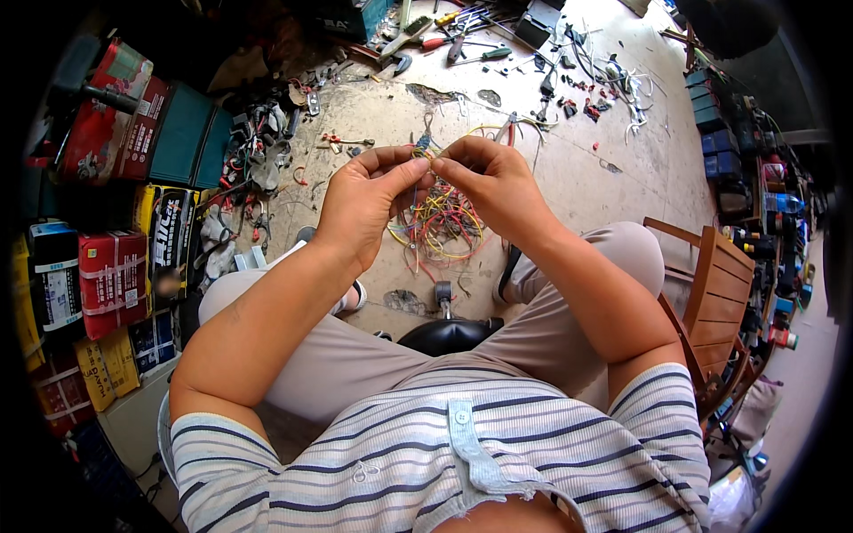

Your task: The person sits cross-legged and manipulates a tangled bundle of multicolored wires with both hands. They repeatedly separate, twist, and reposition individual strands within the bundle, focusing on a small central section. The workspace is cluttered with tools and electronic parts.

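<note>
Both hands meet in front of me, above a tangle of thin coloured wires (449,226) on the floor. My left hand (378,191) is closed, with thumb and forefinger pinching a small bundle of wires (423,145) whose bluish end sticks up past the fingers. Against it, my right hand (484,178) is closed in a pinch at the same spot. It seems to grip a thin wire there, though the fingertips hide most of it. Just beyond the right hand, red-handled pliers (510,131) rest on the floor.
Hand tools, including a green-handled screwdriver (484,56), lie at the far side. Stripped wire scraps (631,89) spread at far right. Stacked boxes (111,275) line the left, beside a heap of parts (262,151). A wooden chair (715,298) and loaded shelves (764,195) stand right.
</note>
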Tool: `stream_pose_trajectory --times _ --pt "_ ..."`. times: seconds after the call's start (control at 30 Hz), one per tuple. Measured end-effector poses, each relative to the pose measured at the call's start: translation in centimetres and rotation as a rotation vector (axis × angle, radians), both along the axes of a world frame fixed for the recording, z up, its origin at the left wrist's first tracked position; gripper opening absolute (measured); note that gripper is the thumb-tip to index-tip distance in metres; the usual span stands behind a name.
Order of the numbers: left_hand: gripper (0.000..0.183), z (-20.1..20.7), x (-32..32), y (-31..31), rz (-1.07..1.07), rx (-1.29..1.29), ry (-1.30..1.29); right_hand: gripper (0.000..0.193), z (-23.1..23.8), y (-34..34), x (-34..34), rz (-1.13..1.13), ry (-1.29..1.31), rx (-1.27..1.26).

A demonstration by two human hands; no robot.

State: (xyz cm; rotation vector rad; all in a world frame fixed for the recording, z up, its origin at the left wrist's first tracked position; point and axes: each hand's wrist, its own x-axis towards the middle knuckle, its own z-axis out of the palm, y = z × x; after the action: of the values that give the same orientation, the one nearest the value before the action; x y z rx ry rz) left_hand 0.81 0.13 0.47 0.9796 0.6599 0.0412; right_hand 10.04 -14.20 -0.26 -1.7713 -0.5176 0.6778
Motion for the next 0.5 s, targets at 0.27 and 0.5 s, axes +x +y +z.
stream_pose_trajectory --times 0.27,0.5 --pt "0.017 -0.28 -0.01 -0.21 -0.014 0.032 -0.008 0.023 -0.32 -0.03 -0.04 -0.028 0.02 0.037" --pt "0.017 -0.3 0.01 -0.2 -0.044 0.022 0.001 0.022 0.1 0.12 -0.32 -0.077 0.013 0.059"
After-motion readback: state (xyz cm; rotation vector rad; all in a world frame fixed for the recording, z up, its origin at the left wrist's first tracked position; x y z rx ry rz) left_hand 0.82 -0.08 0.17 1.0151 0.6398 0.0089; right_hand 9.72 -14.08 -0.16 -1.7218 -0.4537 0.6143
